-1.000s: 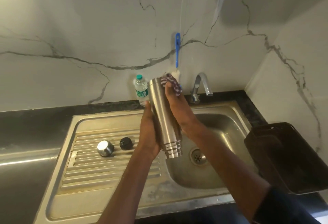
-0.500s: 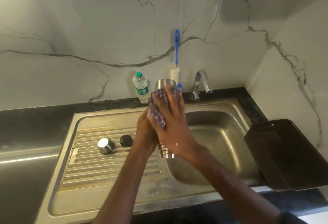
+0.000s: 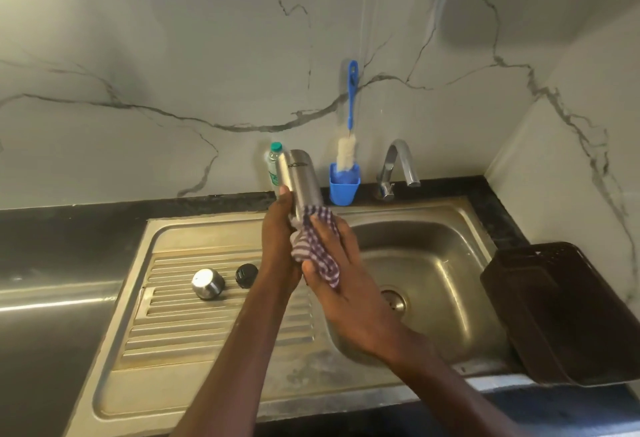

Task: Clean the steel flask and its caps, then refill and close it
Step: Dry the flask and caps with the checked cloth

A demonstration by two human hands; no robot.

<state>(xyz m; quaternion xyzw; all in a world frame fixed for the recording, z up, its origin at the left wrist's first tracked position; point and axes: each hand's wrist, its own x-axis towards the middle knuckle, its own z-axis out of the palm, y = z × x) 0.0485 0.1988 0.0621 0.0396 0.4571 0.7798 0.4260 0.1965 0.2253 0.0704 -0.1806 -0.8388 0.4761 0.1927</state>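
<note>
Home kitchen. Steel sink (image 3: 433, 215) with ribbed drainboard (image 3: 207, 325) below the grip. Tap (image 3: 398, 166) and marble wall (image 3: 173, 55) behind it.

A tall brushed-steel cylindrical flask (image 3: 300, 177) is being held over the sink, base up and slightly tilted, its lower part wrapped in a checked purple-and-white cloth (image 3: 317, 249). A domed steel cap (image 3: 208, 283) and a round black cap (image 3: 246, 275) are lying side by side on the ribbed drainboard.

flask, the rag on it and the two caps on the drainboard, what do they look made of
Flask: brushed steel, soft streaky sheen. Rag: woven checked cloth, probably cotton, folds limply. Round cap: polished steel, bright highlight. Black cap: likely matte plastic, ribbed edge.
</note>
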